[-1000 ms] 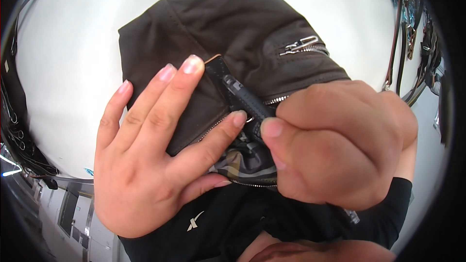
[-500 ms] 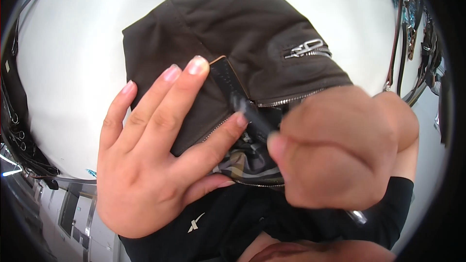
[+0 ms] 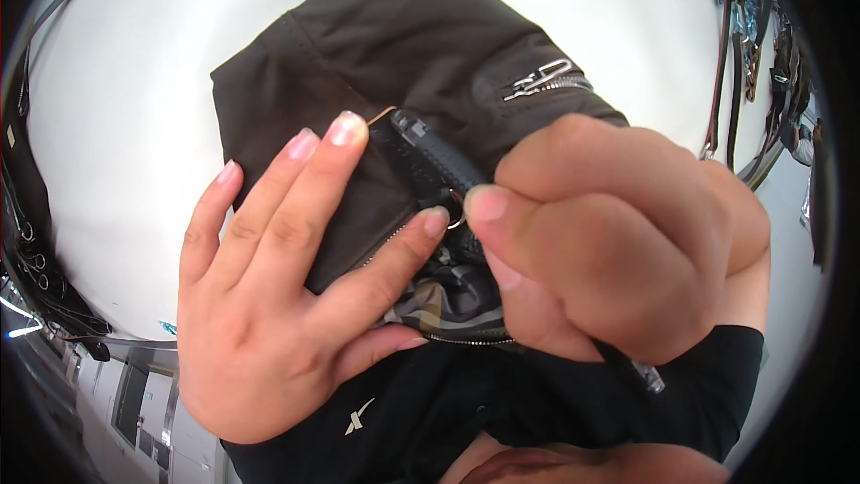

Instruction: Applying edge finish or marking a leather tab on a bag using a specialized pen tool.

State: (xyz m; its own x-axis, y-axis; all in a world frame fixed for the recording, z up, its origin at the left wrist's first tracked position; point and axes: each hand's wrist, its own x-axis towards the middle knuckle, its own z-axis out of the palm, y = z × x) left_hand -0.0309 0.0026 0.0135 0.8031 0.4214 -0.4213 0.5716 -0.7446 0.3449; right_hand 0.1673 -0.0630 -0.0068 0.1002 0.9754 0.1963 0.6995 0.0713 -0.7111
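A dark brown fabric item, bag-like, lies on the white surface with its toothed zip opening toward me. Camouflage lining shows inside. My left hand is open, pressed flat on its left part, with the index fingertip near a black tab edged in orange. My right hand is closed around a slim black strap-like piece whose shiny end lies alongside the tab. A small metal ring shows by the right thumb. Below that fist pokes out a clear, shiny tip; its link to the piece is hidden.
A silver zip pull sits on a short zip at the item's right. Straps and chains hang along the right edge of the white table. Dark straps with metal rings gather at the left edge.
The right hand has shifted up and left, and the black piece's shiny end now lies farther up beside the tab. The brown item has slid slightly left; the left hand stays nearly still.
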